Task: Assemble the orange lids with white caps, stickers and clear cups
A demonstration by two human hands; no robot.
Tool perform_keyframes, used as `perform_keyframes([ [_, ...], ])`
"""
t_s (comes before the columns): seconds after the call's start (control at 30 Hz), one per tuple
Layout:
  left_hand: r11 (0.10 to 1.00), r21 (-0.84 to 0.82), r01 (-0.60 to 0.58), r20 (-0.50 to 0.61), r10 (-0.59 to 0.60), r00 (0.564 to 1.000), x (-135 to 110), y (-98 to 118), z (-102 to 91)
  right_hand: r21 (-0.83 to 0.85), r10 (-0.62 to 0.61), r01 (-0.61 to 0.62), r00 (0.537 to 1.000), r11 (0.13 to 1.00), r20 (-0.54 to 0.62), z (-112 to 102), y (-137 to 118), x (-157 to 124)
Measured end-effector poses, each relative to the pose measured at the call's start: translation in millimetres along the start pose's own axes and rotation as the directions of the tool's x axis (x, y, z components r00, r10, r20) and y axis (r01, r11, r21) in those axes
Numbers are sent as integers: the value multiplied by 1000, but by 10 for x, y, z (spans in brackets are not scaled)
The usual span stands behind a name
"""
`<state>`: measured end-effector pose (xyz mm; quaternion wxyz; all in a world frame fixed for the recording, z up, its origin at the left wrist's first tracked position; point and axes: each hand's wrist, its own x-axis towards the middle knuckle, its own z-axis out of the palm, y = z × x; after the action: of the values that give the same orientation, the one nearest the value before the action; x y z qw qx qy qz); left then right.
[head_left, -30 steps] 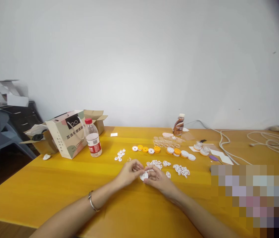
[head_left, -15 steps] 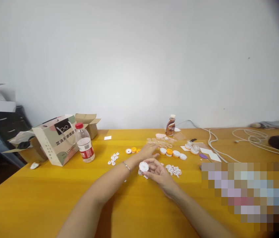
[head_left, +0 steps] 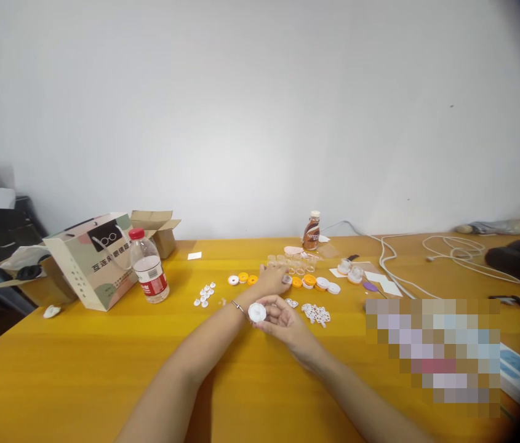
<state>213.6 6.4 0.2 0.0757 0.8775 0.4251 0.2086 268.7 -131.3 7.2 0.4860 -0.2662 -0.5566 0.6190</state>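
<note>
My right hand (head_left: 284,321) pinches the round white cap (head_left: 256,312) in its fingers, flat face tilted up at me. My left hand (head_left: 272,280) sits just beyond the cap; I can't tell its grip.

A water bottle (head_left: 149,274) stands just beside a paper bag (head_left: 88,261); brown bottle (head_left: 311,232) near wall.

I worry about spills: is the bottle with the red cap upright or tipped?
Upright. The bottle stands on its base on the table, red cap on top.

Plain white wall (head_left: 260,111), seemingly wooden yellow table (head_left: 79,375)
</note>
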Motion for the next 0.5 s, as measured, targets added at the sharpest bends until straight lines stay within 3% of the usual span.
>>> perform_keyframes([
  [0.33, 982, -141, -122, -89, 110, 990, -10, 97, 96, -77, 28, -30, 999, 997, -34, -10, 24, -2],
  [0.5, 959, -263, -104, -173, 59, 983, -154, 59, -80, -73, 10, -9, 1000, 997, 10, 9, 22, -14],
])
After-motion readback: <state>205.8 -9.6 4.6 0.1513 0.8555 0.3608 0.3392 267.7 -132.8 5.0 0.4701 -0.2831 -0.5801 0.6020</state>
